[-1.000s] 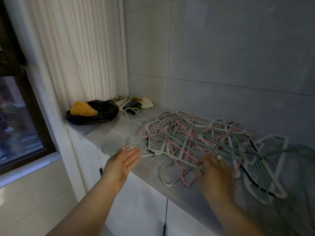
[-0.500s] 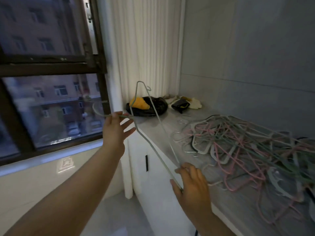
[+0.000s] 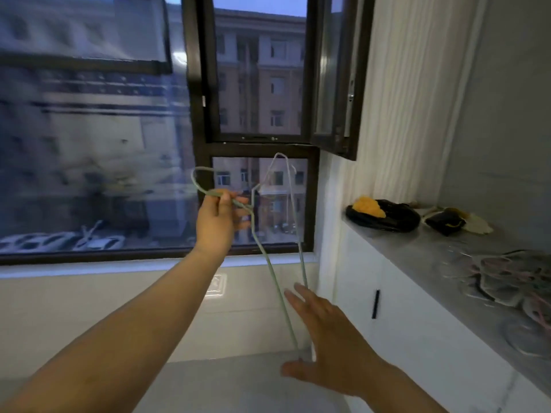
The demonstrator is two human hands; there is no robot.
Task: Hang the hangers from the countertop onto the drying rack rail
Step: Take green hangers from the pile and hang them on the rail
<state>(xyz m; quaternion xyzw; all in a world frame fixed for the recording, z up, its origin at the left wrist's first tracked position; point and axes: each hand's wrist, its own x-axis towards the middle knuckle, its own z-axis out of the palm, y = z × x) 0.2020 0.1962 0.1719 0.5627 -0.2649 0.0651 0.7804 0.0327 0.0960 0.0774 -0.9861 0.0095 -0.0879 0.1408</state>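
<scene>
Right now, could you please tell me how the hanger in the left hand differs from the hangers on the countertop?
The held hanger is aloft, gripped near its hook by the left hand; the hanger pile lies on the countertop. The held hanger is single; the hanger pile is tangled. The held hanger is pale green; the hanger pile includes pink. Both look thin-framed.

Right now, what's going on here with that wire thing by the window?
A person is holding one pale green hanger up in the air in front of the window. The left hand grips it just below the hook, while the right hand is open with spread fingers at its lower end. More hangers lie in a tangled pile on the countertop to the right. No drying rack rail is in view.
</scene>
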